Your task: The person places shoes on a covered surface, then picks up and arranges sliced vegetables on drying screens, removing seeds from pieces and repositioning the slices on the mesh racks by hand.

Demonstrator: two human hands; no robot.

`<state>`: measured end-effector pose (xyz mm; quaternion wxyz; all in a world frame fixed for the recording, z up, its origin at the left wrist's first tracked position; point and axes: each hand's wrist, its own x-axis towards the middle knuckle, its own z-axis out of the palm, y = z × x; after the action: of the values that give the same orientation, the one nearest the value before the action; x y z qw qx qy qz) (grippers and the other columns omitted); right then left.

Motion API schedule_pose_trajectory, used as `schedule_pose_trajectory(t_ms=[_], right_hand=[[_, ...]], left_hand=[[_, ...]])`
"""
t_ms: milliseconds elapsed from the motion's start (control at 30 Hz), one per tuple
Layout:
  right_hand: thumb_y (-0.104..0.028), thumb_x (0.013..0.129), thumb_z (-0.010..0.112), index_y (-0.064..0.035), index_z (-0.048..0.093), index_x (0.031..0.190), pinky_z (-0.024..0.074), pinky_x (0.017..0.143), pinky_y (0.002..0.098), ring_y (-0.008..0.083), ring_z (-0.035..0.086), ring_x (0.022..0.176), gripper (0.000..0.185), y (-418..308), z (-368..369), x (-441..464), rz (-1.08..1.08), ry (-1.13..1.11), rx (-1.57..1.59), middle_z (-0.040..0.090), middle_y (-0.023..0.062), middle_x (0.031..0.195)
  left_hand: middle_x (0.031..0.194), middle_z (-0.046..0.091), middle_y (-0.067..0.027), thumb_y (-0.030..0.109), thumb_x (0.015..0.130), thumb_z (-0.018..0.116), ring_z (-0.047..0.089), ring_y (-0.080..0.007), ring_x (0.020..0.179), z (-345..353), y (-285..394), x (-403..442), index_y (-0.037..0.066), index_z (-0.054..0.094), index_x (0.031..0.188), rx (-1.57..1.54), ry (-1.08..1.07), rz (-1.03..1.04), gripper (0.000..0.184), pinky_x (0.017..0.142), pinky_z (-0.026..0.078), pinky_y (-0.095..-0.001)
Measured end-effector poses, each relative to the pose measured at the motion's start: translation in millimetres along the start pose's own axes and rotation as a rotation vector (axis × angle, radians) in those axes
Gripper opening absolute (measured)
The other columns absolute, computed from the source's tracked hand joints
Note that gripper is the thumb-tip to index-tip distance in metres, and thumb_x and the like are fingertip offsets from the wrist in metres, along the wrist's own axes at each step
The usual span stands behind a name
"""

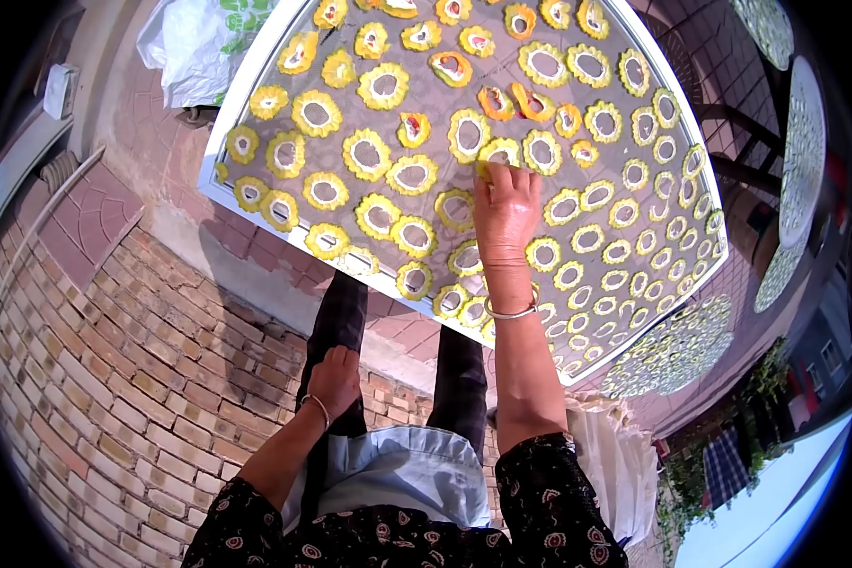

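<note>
Yellow-green slices with scalloped rims, most of them rings such as this ring (pixel 383 86), lie spread over a white-framed mesh screen (pixel 346 133). My right hand (pixel 508 204) reaches over the screen's middle, its fingers bent down and pinched on the near edge of a yellow slice (pixel 499 153). A bracelet circles that wrist. Lower left, my left hand (pixel 335 379) hangs by my dark trouser leg with its fingers curled; whether anything is inside them is hidden. Some orange slices (pixel 533 101) with red centres lie beyond my right hand.
A white and green plastic bag (pixel 185 52) lies at the upper left. More slices cover a round tray (pixel 672 350) at the right and further trays (pixel 800 156) beyond. A pale sack (pixel 615 464) stands right of my right arm. Brick paving (pixel 114 398) is underfoot.
</note>
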<state>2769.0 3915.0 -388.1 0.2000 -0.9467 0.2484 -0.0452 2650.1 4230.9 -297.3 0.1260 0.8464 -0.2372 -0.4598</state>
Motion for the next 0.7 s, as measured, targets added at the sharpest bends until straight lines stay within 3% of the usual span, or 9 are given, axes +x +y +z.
schedule_pose_trajectory(t_ms=[200,333,467,567,700], right_hand=[[-0.011,0.071,0.068,-0.0087,0.061,0.089,0.0472,0.068,0.0402,0.0286,0.053,0.082,0.019,-7,2,24,0.105,0.057,0.135,0.059,0.0086,0.086],[-0.012,0.069,0.068,-0.0068,0.059,0.089,0.0473,0.067,0.0413,0.0303,0.055,0.087,0.023,-20,15,48,0.222,-0.077,0.01,0.06,0.0105,0.088],[-0.01,0.069,0.065,-0.0052,0.06,0.083,0.0484,0.064,0.0403,0.0277,0.059,0.076,0.015,-27,16,54,0.292,-0.19,0.093,0.061,0.0106,0.079],[-0.006,0.069,0.064,-0.0034,0.06,0.082,0.049,0.064,0.0379,0.0258,0.059,0.07,0.014,-20,12,55,0.424,-0.224,0.402,0.06,0.01,0.076],[0.0,0.068,0.065,-0.0026,0.057,0.081,0.048,0.062,0.0352,0.0252,0.056,0.071,0.016,-29,-4,53,0.434,-0.045,0.728,0.058,0.0087,0.076]], left_hand=[[0.084,0.048,-0.0112,0.007,0.071,0.059,0.054,-0.0295,0.082,0,-1,0,0.007,0.047,0.084,-0.014,-0.004,-0.003,0.018,0.058,0.05,-0.0404],[0.085,0.049,-0.0112,0.007,0.07,0.058,0.054,-0.0294,0.082,1,-1,0,0.007,0.048,0.085,-0.007,0.012,-0.001,0.018,0.059,0.05,-0.0407],[0.085,0.049,-0.0098,0.008,0.068,0.061,0.054,-0.0268,0.083,0,-2,1,0.006,0.049,0.084,0.051,0.002,0.027,0.02,0.057,0.051,-0.0352],[0.085,0.049,-0.0098,0.008,0.068,0.061,0.054,-0.0265,0.083,-1,-2,0,0.006,0.049,0.084,0.043,0.003,0.026,0.02,0.057,0.051,-0.0348],[0.085,0.049,-0.0096,0.008,0.069,0.06,0.054,-0.0261,0.082,-2,-2,1,0.006,0.049,0.084,0.05,-0.005,0.017,0.019,0.057,0.051,-0.0342]])
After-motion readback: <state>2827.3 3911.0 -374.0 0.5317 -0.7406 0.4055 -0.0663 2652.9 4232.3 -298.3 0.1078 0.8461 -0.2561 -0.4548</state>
